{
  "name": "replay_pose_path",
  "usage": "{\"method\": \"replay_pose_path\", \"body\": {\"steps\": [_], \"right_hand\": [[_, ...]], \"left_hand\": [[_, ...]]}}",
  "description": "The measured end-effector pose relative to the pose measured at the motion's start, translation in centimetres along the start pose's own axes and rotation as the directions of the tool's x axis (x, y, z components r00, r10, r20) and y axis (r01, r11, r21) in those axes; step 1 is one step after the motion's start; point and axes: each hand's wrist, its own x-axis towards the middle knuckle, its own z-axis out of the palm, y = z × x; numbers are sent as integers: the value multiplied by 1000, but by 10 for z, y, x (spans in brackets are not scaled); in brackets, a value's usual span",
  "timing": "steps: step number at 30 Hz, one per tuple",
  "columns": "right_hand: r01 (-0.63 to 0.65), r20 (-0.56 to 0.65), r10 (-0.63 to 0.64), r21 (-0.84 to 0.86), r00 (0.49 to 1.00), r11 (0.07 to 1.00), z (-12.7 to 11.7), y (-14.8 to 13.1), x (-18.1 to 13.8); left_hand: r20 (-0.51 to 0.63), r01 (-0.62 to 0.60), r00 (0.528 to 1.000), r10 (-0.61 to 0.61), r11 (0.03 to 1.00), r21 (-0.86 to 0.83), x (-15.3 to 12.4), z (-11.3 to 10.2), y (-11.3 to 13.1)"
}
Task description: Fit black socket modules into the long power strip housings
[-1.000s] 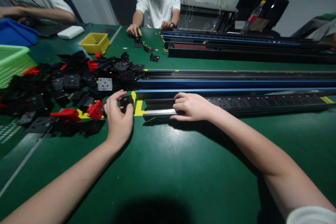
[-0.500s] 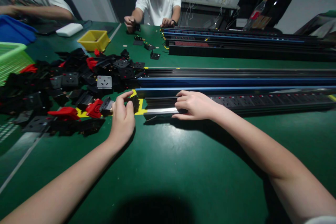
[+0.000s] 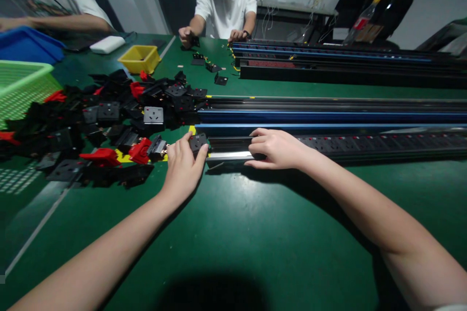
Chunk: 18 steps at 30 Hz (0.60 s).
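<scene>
Holding one black socket module (image 3: 199,142) at the left end of the near channel (image 3: 229,146), face showing, pinched between thumb and fingers of the left hand (image 3: 185,163). Looks like lining up for entry at that end; cannot tell whether inside the lips or only touching. Gripping the channel farther along with the right hand (image 3: 273,149), thumb at the near edge, fingers over the far one, probably for steadiness. Seems to call next for a level, square entry and a push rightward along the bare stretch, toward the row of fitted sockets (image 3: 339,144) beyond the right hand. Cannot count that row fully, too blurred farther along.

Just behind, counting two blue strips (image 3: 310,116) running alongside. Leftward, lying on the green bench (image 3: 233,233), one heap of black modules (image 3: 109,112), too tangled to count, with at least five red pieces (image 3: 140,150) among them. Farther out, counting one green basket (image 3: 25,75), one blue bin (image 3: 29,43), one yellow bin (image 3: 140,60), one white box (image 3: 107,44). Beyond, seeing two co-workers (image 3: 226,5), one opposite and one far left.
</scene>
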Motion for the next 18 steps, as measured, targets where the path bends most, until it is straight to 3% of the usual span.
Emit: {"method": "replay_pose_path", "body": {"steps": [6,12,18], "right_hand": [[1,-5,-1,1,1000,1000,0,0,0],[2,-11,-2,-6,1000,1000,0,-1,0],[2,-14,-2,-10,1000,1000,-1,-1,0]], "left_hand": [[9,39,999,-39,997,-67,3,1,-4],[-16,156,982,-189,854,-497,10,1,-4],[-17,163,976,-217,780,-604,11,-7,4]]}}
